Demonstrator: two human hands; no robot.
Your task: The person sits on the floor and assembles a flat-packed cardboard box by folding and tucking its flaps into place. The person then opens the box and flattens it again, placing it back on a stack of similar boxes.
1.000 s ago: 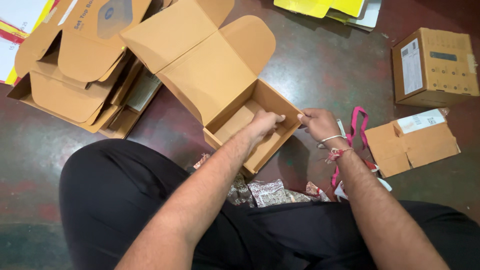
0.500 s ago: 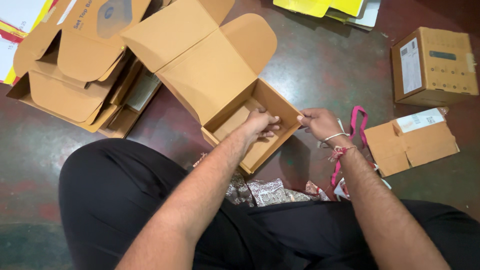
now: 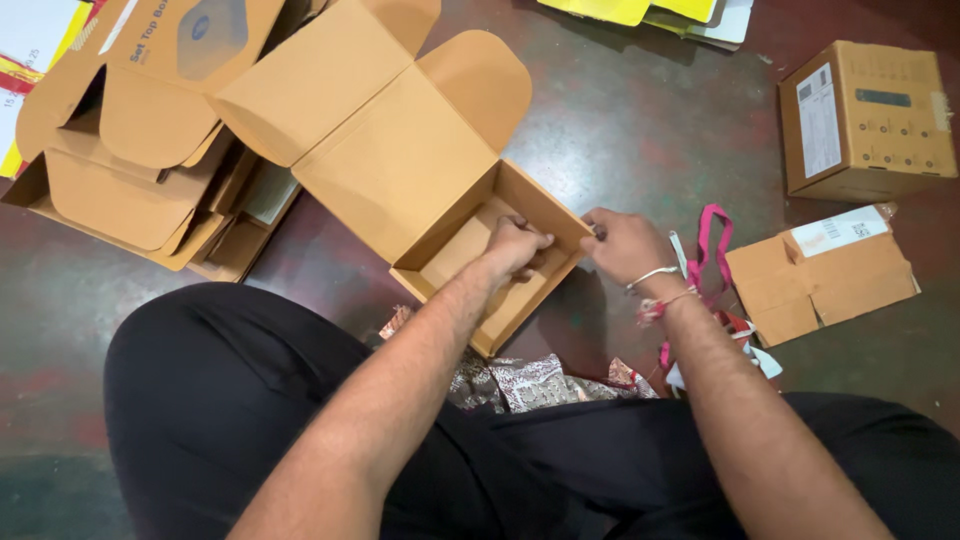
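Note:
An open brown cardboard mailer box [image 3: 440, 200] lies on the floor in front of my crossed legs, its lid flap thrown back. My left hand [image 3: 515, 245] reaches inside the tray and presses against the inner side wall with curled fingers. My right hand [image 3: 625, 245] pinches the outside of the tray's right corner; a thread and a bangle circle that wrist. The tray's floor under my left hand is hidden.
A stack of flat unfolded cardboard boxes [image 3: 140, 150] lies at the left. A sealed brown box [image 3: 865, 120] and a flattened labelled carton [image 3: 825, 270] sit at the right. Pink scissors [image 3: 705, 245] lie by my right wrist. Patterned foil packets [image 3: 530, 380] rest by my legs.
My left hand has slid slightly deeper into the tray along its wall. My right hand stays pinched at the corner.

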